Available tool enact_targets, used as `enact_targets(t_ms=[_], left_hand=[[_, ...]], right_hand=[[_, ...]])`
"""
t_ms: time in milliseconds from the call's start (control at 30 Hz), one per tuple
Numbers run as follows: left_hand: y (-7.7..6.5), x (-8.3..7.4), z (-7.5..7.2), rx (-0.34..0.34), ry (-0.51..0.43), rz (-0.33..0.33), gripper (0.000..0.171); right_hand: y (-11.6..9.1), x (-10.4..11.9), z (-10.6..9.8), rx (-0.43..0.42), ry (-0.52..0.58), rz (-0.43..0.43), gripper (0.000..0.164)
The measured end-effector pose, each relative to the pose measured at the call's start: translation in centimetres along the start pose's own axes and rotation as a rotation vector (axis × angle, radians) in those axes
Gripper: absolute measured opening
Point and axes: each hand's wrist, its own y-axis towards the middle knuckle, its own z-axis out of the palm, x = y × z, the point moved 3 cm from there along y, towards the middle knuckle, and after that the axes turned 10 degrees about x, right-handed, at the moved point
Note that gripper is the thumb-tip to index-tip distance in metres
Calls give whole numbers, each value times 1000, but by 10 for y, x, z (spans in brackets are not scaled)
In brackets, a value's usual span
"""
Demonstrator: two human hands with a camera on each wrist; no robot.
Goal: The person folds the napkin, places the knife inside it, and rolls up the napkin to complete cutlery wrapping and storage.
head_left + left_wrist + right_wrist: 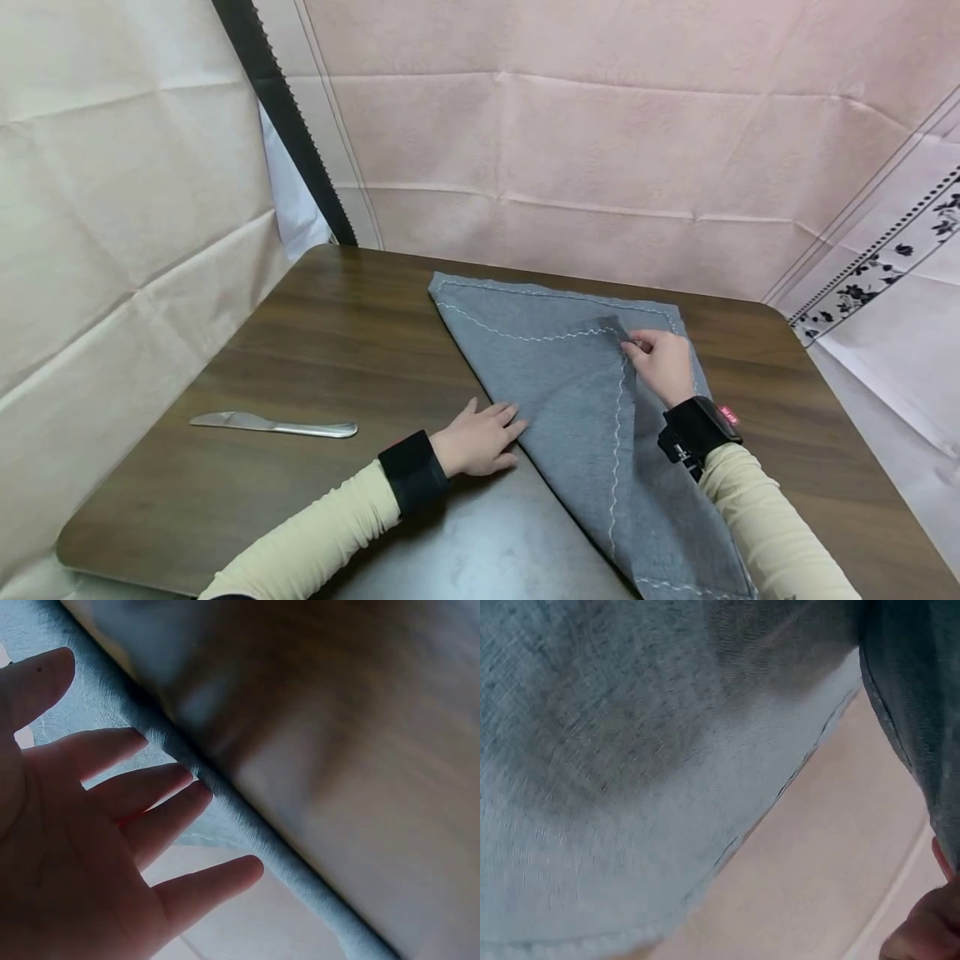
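Note:
A grey-blue cloth (555, 392) with pale wavy stitching near its hems lies folded over diagonally on the table. My right hand (663, 362) pinches a corner of its upper layer. Only a few of those right fingers (930, 926) show at the lower right of the right wrist view, gripping the hanging cloth (592, 847). My left hand (480, 440) has its fingers spread, fingertips right at the diagonal fold. In the left wrist view the left palm (82, 847) is seen from below, beside the rolled folded edge (255, 825).
On the left part of the brown wood-grain table (360, 333) lies a silver table knife (273, 426). Creased pale sheets (600, 150) hang behind and beside the table. A dark band (292, 117) runs down at the back left.

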Motion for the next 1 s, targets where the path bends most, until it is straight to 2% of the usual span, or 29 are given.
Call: enact_targets(t_ms=[33, 100, 233, 300, 367, 500, 733, 1000], left_hand=[[1, -1, 1, 2, -5, -1, 55], [3, -1, 1, 7, -15, -3, 55], [5, -4, -2, 13, -22, 9, 55], [6, -5, -4, 14, -32, 16, 55], [7, -6, -5, 16, -37, 15, 55], [12, -7, -4, 15, -31, 3, 57], [19, -6, -4, 28, -22, -10, 59], [25, -7, -12, 65, -14, -41, 60]], right_hand=[[0, -2, 0, 30, 27, 41, 17], [1, -6, -1, 123, 162, 150, 23], [-2, -12, -3, 292, 591, 409, 35], [-4, -14, -5, 331, 752, 499, 38], [-6, -14, -6, 345, 815, 537, 40], [-7, -14, -5, 325, 785, 545, 45], [-2, -22, 2, 329, 560, 513, 52], [4, -45, 3, 322, 288, 433, 54]])
